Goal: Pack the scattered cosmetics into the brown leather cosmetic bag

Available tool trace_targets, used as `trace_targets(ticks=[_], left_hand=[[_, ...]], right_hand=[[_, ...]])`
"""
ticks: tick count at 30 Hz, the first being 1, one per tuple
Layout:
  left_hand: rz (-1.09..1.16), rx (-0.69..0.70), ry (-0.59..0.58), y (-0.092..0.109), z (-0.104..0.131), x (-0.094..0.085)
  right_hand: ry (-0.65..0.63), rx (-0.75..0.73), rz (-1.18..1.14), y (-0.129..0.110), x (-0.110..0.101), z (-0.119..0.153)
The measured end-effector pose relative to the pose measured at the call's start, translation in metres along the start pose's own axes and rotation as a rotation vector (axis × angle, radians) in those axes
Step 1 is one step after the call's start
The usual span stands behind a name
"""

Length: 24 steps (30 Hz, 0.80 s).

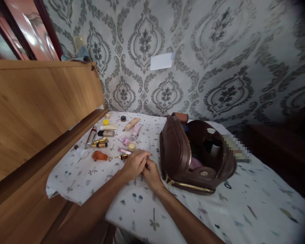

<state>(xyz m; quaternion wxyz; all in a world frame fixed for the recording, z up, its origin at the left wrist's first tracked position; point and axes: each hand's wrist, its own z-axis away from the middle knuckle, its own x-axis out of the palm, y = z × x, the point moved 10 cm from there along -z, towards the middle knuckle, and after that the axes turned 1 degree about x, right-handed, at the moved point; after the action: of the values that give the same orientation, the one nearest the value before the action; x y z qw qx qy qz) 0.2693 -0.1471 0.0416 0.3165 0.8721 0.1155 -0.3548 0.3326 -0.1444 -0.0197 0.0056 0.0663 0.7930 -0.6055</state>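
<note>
My left hand [135,164] and my right hand [152,174] meet over the patterned cloth, fingers folded together and touching. No item shows in either hand, though the palms are hidden. Just left of my left hand lie a small dark-and-gold item [124,157], a slim pink tube [124,151] and an amber-coloured handle [100,155] with a thin metal stem. To the right of my right hand stands a brown cosmetic bag [176,152], unzipped, with a white-capped bottle [215,147] and other items inside.
Several cosmetics lie at the left, among them a beige tube [132,124], a pink tube [135,132], a foundation bottle [106,133], gold tubes [100,140] and a black jar [123,118]. A wooden panel [45,112] borders the left; patterned wallpaper [144,91] is behind.
</note>
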Motion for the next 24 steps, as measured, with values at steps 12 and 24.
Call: trace_targets(ticks=[12,24], left_hand=[[-0.425,-0.127,0.015,-0.028,-0.004,-0.014],[-0.580,-0.282,-0.086,-0.054,0.001,-0.014]], right_hand=[[-0.104,0.093,-0.027,0.005,0.011,0.003],[-0.090,0.120,-0.034,0.013,0.011,0.003]])
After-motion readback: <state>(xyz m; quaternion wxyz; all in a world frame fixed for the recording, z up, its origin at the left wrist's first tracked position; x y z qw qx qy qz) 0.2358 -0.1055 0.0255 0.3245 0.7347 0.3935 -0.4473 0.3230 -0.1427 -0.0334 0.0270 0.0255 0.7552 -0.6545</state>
